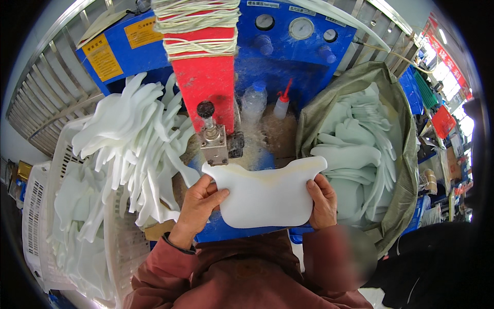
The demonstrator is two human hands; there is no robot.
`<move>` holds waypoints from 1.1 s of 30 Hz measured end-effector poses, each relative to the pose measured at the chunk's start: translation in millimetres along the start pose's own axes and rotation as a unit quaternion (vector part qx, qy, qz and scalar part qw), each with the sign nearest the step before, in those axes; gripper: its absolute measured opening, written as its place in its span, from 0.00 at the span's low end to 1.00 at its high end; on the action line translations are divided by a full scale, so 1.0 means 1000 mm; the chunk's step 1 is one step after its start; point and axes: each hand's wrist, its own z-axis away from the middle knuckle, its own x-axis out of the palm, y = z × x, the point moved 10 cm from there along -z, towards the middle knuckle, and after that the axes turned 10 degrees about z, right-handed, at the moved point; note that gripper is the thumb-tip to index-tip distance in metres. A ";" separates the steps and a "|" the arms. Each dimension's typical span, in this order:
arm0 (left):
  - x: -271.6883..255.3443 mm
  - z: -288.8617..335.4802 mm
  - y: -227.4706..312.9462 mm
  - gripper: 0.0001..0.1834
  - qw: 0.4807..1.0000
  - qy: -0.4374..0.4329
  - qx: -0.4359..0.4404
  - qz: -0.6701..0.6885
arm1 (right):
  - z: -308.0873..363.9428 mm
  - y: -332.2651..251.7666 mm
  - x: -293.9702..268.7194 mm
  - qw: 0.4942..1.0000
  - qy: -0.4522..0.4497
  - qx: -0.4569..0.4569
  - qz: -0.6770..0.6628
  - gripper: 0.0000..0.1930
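A white, shaped foam sheet (267,206) is stretched between my hands, its two upper corners flaring out and a yellowish band running along its dipped upper edge. My left hand (199,204) pinches its left side, thumb on top. On the opposite side, my right hand (323,201) grips the edge between thumb and fingers. The sheet's upper left corner lies right below the metal head (213,147) of a red machine arm (203,87); whether they touch I cannot tell. Part of a blue work surface (221,233) shows beneath the sheet.
Many similar white pieces (139,134) hang in a heap at left, above a white plastic crate (128,252) holding more. An olive sack (406,175) full of such pieces stands at right. Behind the arm are a clear bottle (254,103), a red-tipped squeeze bottle (281,107) and a blue gauge panel (319,49).
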 end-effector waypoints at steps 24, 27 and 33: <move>-0.061 0.053 -0.072 0.11 0.990 0.119 -0.020 -0.071 | 0.070 0.071 -0.044 0.947 0.071 0.065 0.308 0.11; -0.029 0.057 -0.084 0.14 0.997 -0.005 -0.072 -0.038 | 0.072 0.088 -0.056 0.988 0.088 0.060 0.109 0.10; -0.029 0.079 -0.076 0.24 0.995 0.017 -0.094 0.018 | 0.066 0.124 -0.053 0.992 0.051 0.099 0.068 0.11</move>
